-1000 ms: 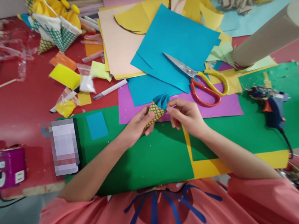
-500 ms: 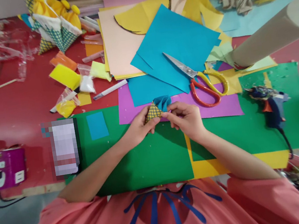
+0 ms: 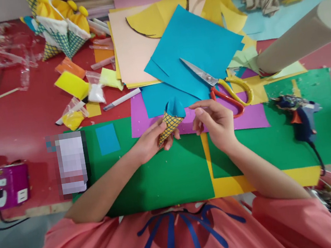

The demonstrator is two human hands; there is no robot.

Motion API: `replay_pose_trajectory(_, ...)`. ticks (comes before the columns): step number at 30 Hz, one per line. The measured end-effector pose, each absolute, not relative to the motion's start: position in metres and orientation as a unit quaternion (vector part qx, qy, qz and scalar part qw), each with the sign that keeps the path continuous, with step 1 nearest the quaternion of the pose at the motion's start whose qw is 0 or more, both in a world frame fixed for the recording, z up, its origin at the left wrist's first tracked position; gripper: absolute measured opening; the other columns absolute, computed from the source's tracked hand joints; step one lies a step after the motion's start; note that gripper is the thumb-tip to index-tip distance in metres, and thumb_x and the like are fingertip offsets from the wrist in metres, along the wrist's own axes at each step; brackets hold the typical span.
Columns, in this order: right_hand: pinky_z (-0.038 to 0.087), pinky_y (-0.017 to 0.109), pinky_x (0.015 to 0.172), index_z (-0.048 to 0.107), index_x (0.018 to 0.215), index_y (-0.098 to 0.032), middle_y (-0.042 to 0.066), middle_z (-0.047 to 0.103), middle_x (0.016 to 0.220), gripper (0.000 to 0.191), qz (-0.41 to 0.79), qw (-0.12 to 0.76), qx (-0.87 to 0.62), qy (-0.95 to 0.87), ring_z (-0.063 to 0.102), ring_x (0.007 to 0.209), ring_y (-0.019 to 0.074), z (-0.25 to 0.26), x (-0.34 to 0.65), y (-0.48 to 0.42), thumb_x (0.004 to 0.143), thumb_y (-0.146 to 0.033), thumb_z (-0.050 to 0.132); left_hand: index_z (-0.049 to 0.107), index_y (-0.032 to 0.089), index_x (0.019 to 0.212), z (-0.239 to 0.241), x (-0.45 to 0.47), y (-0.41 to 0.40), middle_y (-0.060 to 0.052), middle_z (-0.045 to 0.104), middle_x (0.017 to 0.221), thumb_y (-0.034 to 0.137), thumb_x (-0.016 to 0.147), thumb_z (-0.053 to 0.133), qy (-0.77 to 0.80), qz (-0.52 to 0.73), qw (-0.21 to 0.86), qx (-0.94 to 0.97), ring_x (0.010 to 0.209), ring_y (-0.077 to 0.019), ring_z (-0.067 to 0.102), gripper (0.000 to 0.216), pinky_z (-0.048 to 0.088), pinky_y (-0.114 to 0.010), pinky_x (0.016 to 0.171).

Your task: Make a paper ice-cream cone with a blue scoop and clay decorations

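My left hand (image 3: 155,139) is closed around a paper cone (image 3: 171,124), yellow with a dark grid pattern. The cone tilts with its wide mouth up and to the right. A blue paper piece (image 3: 176,107) sits in the mouth and sticks out of it. To the right of the cone, apart from it, my right hand (image 3: 216,124) is raised with its fingers bent and spaced, nothing visible in them. Just above that hand lie scissors (image 3: 225,93) with red and yellow handles, partly on blue paper sheets (image 3: 194,48).
Green sheets (image 3: 161,179) cover the front of the table. A glue gun (image 3: 305,120) lies at the right, below a thick paper roll (image 3: 302,37). A blurred phone-like object (image 3: 71,162), a small blue rectangle (image 3: 108,139) and a marker (image 3: 122,99) lie to the left.
My right hand has let go of the blue paper and moved right. The cone has turned in my left hand, so its mouth and more of its side now show.
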State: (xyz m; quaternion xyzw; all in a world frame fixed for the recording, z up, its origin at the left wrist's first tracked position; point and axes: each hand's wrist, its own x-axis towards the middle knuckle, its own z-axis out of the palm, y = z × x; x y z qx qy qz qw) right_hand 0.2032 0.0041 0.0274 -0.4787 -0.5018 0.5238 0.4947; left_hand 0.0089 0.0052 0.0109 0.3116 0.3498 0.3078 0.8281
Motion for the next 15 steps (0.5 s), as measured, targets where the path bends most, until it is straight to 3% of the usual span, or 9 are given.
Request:
replay_pose_trajectory(3,0.043,0.017,0.040,0.067,0.096,-0.018,-0.005,0.061,0.052,0.019,0.542,0.479,-0.470,-0.505,0.054,0.040,0.0059,0.0282,0.2013,0.0016,0.088,-0.035,0.062,0.053,0.016,0.105,0.0096,0.0096,0.0042,0.000,0.065,0.075,0.056,0.080,0.066,0.349,0.308,0.818,0.338,0.042,-0.0051,0.051,0.050,0.032,-0.019,0.040)
replay_pose_trajectory(15,0.038,0.015,0.034,0.061,0.087,-0.016,-0.007,0.059,0.048,0.020,0.611,0.441,-0.459,-0.470,0.049,0.033,0.0047,0.0290,0.2028,0.0096,0.080,-0.032,0.070,0.045,0.016,0.111,0.0044,0.0076,0.0033,0.001,0.062,0.081,0.061,0.082,0.060,0.366,0.276,0.786,0.415,0.041,-0.0030,0.047,0.055,0.029,-0.021,0.039)
